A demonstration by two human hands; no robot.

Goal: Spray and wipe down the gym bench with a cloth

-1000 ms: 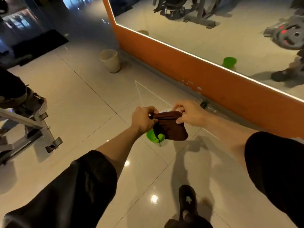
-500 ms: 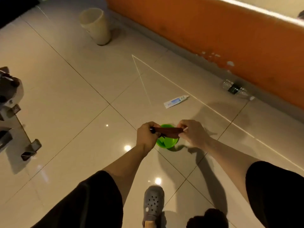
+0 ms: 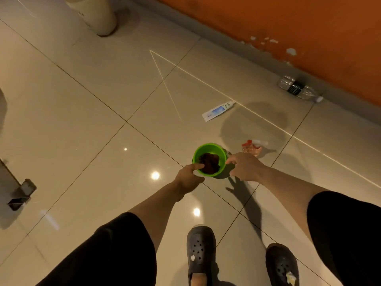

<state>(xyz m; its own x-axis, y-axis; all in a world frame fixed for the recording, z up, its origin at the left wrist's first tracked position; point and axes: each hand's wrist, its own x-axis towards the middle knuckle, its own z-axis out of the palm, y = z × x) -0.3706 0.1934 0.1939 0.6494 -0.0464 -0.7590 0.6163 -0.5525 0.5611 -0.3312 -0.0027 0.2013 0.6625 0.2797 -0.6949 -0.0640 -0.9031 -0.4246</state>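
A dark brown cloth (image 3: 209, 162) lies bunched inside a small green bucket (image 3: 221, 153) on the tiled floor. My left hand (image 3: 188, 177) hovers at the bucket's near left rim with fingers loose, holding nothing. To the bucket's right, my right hand (image 3: 244, 167) is spread open just above the floor, also holding nothing. A clear spray bottle with a red trigger (image 3: 253, 147) lies on the floor just beyond my right hand. The bench's metal foot (image 3: 20, 196) shows at the left edge.
A white tube (image 3: 218, 110) lies on the tiles beyond the bucket. A clear plastic bottle (image 3: 296, 89) rests against the orange wall base (image 3: 288, 27). A cream bin (image 3: 97, 13) stands at the top left. My two dark clogs (image 3: 201, 252) are at the bottom.
Both hands held the cloth stretched between them above the bucket; now the cloth lies in the bucket and both hands have let go. The view has tilted further down.
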